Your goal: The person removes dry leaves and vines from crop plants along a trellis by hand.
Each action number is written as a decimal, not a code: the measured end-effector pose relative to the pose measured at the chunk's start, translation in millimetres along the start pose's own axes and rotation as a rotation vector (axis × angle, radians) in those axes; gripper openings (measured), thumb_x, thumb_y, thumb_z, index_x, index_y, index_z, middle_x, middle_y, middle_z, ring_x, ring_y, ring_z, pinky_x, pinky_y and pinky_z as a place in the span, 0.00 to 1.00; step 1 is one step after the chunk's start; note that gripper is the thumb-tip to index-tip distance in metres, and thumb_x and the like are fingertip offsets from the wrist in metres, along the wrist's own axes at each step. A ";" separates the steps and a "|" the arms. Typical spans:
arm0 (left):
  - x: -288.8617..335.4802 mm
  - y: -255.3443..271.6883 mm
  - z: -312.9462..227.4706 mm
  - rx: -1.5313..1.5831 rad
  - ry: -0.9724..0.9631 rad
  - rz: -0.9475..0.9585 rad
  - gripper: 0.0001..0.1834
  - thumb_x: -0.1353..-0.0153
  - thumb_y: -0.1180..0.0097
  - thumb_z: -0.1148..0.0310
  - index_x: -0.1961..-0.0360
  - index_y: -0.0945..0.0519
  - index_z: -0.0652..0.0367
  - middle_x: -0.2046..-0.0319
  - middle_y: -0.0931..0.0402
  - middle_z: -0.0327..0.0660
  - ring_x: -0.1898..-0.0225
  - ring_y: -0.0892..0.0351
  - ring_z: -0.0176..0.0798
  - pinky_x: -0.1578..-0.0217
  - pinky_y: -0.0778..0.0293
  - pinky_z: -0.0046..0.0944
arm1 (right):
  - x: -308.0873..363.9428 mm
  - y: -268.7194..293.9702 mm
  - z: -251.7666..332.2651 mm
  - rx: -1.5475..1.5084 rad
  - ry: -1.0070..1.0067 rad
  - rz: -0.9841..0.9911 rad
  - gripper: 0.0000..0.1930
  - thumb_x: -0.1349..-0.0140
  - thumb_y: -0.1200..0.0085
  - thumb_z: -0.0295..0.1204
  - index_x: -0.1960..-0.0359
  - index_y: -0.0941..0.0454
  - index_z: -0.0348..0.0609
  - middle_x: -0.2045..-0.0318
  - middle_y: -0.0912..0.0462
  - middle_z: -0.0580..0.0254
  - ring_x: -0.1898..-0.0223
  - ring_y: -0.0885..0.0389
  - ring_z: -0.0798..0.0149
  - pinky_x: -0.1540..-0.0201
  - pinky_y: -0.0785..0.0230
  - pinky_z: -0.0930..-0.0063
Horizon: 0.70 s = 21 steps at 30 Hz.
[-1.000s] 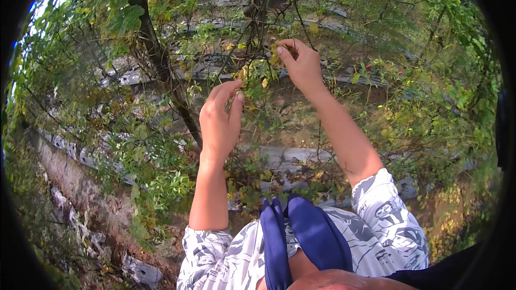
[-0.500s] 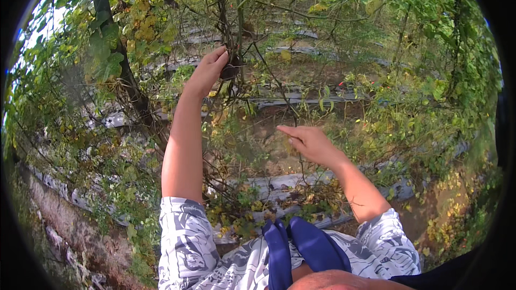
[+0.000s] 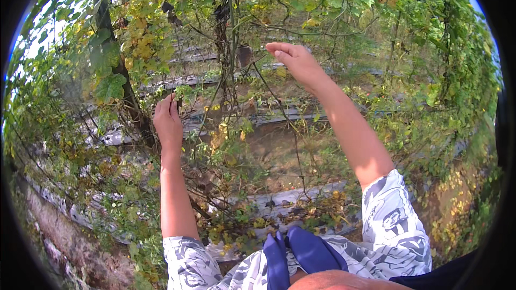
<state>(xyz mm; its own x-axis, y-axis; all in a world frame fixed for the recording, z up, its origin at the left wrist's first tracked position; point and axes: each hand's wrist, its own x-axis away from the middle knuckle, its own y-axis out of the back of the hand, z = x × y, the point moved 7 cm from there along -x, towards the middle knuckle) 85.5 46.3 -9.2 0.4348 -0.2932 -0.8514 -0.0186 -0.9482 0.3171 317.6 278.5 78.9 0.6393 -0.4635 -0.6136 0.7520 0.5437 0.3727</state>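
My left hand (image 3: 169,123) is closed low on the left, fingertips pinched together beside a small dark piece too small to name. Leaves and the black plastic mulch lie behind it. Farther up and to the right, my right hand (image 3: 301,67) reaches out with fingers stretched forward and the thumb below them; nothing shows in it. To the left of its fingertips hangs a shrivelled brown clump (image 3: 244,56) against a bundle of twisted vine stems (image 3: 230,32). A thin dark stem (image 3: 282,107) slants down between my two arms.
A thick dark post (image 3: 124,75) with green leaves leans at the left. Strips of mulch film (image 3: 279,115) cross the brown soil (image 3: 274,153). Leafy vines (image 3: 446,48) hang along the right side and overhead. A dark blue strap (image 3: 317,249) lies across my patterned shirt.
My left hand has come away from the brown clump by the stems, moving down and left. My right hand has risen and reached farther forward, beside the stems.
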 end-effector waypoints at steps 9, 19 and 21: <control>-4.6 12.9 -64.3 -0.110 -0.268 0.191 0.17 0.42 0.47 0.72 0.50 0.25 0.60 0.47 0.30 0.52 0.45 0.32 0.55 0.45 0.35 0.46 | -87.6 -54.4 17.6 0.588 0.044 0.224 0.30 0.47 0.40 0.46 0.46 0.26 0.42 0.57 0.18 0.56 0.56 0.20 0.60 0.52 0.28 0.68; -145.9 132.5 -156.9 0.023 -0.465 -0.341 0.12 0.37 0.49 0.66 0.56 0.21 0.59 0.53 0.24 0.47 0.50 0.25 0.45 0.50 0.31 0.40 | -15.7 -2.3 -2.3 0.801 0.184 -0.103 0.06 0.44 0.46 0.28 0.65 0.21 0.47 0.66 0.18 0.59 0.62 0.21 0.54 0.60 0.29 0.62; -205.7 147.3 -167.8 -0.071 -0.478 -0.467 0.15 0.36 0.52 0.62 0.52 0.22 0.57 0.53 0.24 0.45 0.51 0.25 0.43 0.50 0.31 0.39 | 27.2 36.1 14.3 0.830 0.291 -0.293 0.07 0.44 0.47 0.27 0.64 0.22 0.46 0.64 0.20 0.61 0.58 0.22 0.55 0.57 0.29 0.63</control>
<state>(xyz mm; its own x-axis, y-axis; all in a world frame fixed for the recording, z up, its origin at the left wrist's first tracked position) 144.4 -12.7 282.7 -0.0639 0.1088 -0.9920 0.1410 -0.9831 -0.1168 364.4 275.5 85.6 0.4242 -0.2486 -0.8708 0.8232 -0.2948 0.4852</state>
